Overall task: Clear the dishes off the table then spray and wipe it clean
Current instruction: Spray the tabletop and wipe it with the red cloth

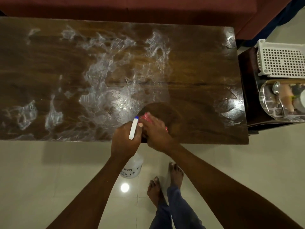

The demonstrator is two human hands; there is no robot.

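The dark wooden table [198,66] carries white streaks of spray across its left and middle; the patch around my right hand looks wiped. My left hand [126,139] grips a clear spray bottle [132,167] by its white trigger head with a blue nozzle, held at the table's near edge. My right hand [156,129] presses flat on a pink cloth [146,116] on the tabletop, right beside the left hand. Most of the cloth is hidden under the palm.
A low dark side stand at the right holds a white perforated basket [280,61] and a clear container with dishes [280,103]. A reddish sofa [148,9] runs behind the table. My bare feet [165,184] stand on the glossy tile floor.
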